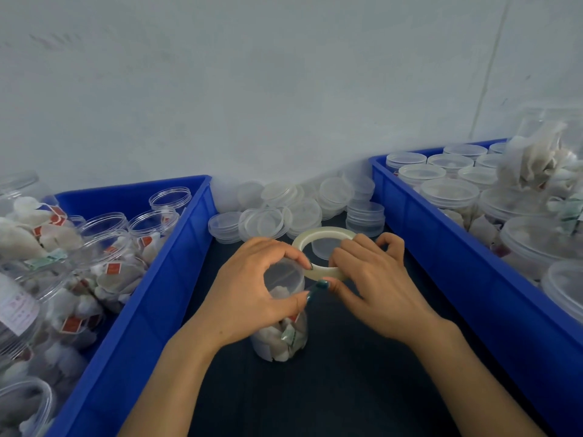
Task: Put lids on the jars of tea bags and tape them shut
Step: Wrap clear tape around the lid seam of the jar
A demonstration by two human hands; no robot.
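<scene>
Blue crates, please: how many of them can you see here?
2. The left blue crate holds open jars of tea bags; the right blue crate holds lidded jars. Others may lie outside the view.

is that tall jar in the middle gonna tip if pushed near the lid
Probably tippy: the jar is tall and narrow, gripped high by the left hand. Likely light, holding tea bags. Smooth clear plastic may slip.
</scene>
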